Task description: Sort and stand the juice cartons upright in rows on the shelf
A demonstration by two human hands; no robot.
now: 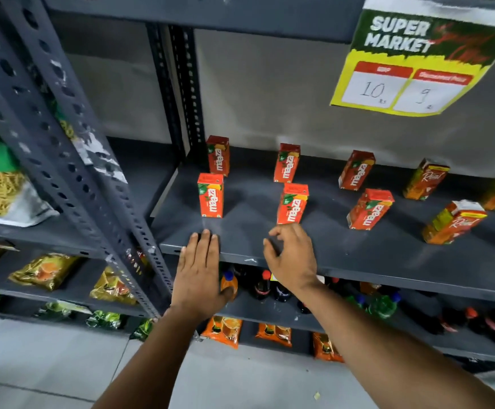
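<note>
Red Maaza cartons (292,203) stand upright on the grey shelf (358,261), both hands empty: left (199,273) flat, right (292,258) loosely curled

Bare strip along shelf (358,261) front edge is staying open for hands. Upright cartons (292,203), spaced w/ wide gaps btwn, are blocking the back; steel post (72,160) is crowding left.

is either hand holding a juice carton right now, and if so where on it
No, nothing is held. The left hand lies flat and open on the shelf edge. The right hand hovers with fingers curled loosely just below a Maaza carton, not gripping it.
</note>
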